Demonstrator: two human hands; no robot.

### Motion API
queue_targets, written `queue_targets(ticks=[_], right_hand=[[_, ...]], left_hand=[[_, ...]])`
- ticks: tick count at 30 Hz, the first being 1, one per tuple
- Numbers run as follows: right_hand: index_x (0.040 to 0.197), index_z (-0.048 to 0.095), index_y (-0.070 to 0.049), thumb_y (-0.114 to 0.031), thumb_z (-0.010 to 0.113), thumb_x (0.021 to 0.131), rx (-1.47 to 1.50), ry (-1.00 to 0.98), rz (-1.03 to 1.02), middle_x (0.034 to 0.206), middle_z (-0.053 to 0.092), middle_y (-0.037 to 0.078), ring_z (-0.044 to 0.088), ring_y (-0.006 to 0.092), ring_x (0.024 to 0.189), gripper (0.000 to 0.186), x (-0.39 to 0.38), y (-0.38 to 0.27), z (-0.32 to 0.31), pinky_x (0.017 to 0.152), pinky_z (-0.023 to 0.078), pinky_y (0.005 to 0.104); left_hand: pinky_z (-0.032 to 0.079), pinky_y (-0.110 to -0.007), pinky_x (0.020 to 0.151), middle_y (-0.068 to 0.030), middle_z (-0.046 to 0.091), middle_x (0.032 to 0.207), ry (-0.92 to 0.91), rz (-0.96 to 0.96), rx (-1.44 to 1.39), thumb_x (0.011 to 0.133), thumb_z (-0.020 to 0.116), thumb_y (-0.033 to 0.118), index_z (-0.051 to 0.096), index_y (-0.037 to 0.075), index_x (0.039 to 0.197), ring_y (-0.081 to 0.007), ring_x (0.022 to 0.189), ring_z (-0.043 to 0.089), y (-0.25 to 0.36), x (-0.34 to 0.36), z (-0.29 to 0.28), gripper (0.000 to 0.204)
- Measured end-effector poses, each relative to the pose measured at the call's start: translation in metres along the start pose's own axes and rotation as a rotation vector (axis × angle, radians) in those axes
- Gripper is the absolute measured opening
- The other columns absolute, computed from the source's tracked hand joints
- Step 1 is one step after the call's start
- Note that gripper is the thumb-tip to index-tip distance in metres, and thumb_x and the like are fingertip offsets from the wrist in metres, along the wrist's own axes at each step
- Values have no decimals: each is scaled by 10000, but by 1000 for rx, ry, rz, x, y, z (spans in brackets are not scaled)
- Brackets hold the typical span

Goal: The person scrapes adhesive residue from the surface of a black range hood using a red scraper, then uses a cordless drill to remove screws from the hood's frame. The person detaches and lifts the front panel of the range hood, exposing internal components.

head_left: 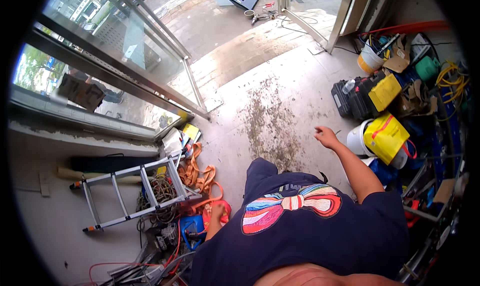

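One red, rumpled bundle [226, 212] lies near left, by a flat orange webbing strap [196, 175] and a metal ladder [155, 206]; left hand [217, 209] is down at it, grip cannot be told. Right hand [326, 137], well apart from the left, extends forward, fingers loosely bent, nothing visible in them, just left of a smooth white bucket [355, 137]. Pale floor [225, 146], dirt-speckled mid-span, leaves open room toward the far doorway's metal frame [195, 87].
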State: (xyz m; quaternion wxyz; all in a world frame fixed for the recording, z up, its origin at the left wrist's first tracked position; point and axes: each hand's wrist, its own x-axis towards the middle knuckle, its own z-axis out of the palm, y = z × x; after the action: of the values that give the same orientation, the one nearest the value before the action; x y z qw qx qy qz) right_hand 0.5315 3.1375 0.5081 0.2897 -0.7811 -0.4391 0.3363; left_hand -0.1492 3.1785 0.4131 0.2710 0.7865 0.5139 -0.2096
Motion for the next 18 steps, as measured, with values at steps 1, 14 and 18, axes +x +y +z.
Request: queue_targets(ticks=[1, 14, 18], right_hand=[[1176, 583, 0, -206, 636, 819, 74, -16, -21, 986, 653, 124, 629, 226, 840, 415, 53, -46, -9, 767, 503, 335], [1178, 597, -4, -207, 673, 795, -79, -210, 411, 894, 669, 125, 665, 208, 721, 440, 422, -1, -20, 679, 527, 343], [1201, 566, -22, -177, 638, 829, 323, -40, 931, 875, 650, 80, 644, 180, 638, 409, 488, -16, -68, 479, 446, 307]], left_hand=[[494, -443, 670, -216, 652, 860, -146, -86, -97, 898, 493, 306, 630, -16, 892, -315, 789, 644, -7, -3, 3, 350], [499, -303, 712, -121, 645, 915, 363, -59, -962, 897, 540, 195, 602, -27, 1083, -182, 755, 631, 54, 594, -509, 296], [486, -283, 833, -123, 647, 1075, 521, 280, -1014, 944, 549, 176, 557, -23, 1216, -184, 904, 635, 183, 744, -747, 337]])
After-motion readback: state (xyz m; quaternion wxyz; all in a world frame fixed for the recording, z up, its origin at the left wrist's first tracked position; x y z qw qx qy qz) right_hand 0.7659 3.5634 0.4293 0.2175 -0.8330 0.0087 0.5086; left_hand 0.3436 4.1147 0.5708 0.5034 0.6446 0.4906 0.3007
